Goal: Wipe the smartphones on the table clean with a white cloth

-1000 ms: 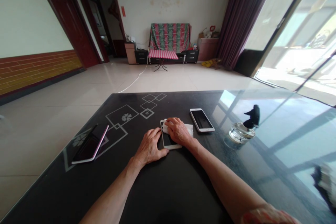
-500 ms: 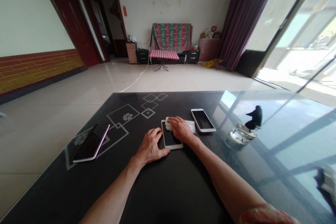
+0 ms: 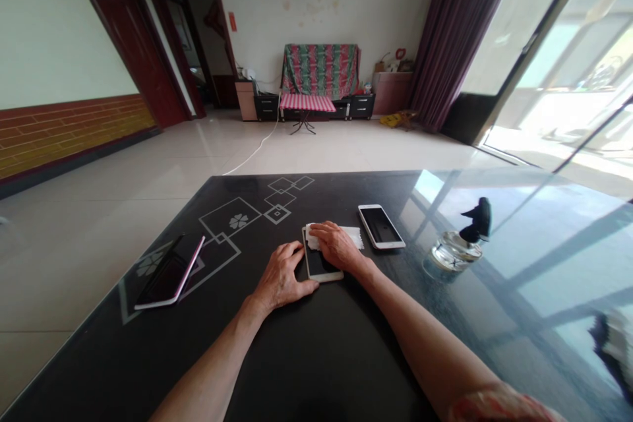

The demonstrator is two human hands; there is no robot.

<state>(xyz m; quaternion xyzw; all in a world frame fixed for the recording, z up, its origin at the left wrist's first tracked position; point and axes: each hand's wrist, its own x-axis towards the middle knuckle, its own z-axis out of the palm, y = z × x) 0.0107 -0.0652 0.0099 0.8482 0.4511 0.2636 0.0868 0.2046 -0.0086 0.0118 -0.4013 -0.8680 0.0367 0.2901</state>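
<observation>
The left hand [image 3: 283, 275] lay with its thumb and fingers spread apart, touching the left edge and near corner of a flat, white-framed phone with a dark glass screen [image 3: 321, 266] on the glossy black table [image 3: 297, 356]. Taking that phone as the clock's centre, with twelve away from the person, the hand was at eight o'clock. The right hand [image 3: 337, 247] covered a thin white cloth or tissue [image 3: 352, 235] over the screen; whether its fingers gripped the cloth or merely pressed it, I could not tell.

The likeliest trouble was the phone sliding on the smooth tabletop, if the right hand had pushed sideways harder than the left braced. A swing toward two o'clock could have knocked the second white-framed phone [image 3: 382, 227], near the cloth's loose end. Grit caught beneath the cloth could have scratched the glass. The short clear bottle with a black spray top [image 3: 455, 250], at three o'clock, could have toppled under a wide elbow.

The right hand and cloth hid the screen's upper part. At nine o'clock, reflections muddied the dark, pink-edged device [image 3: 171, 273]. Between three and four, a blurred black-and-pale object [image 3: 613, 349] was cut off.
</observation>
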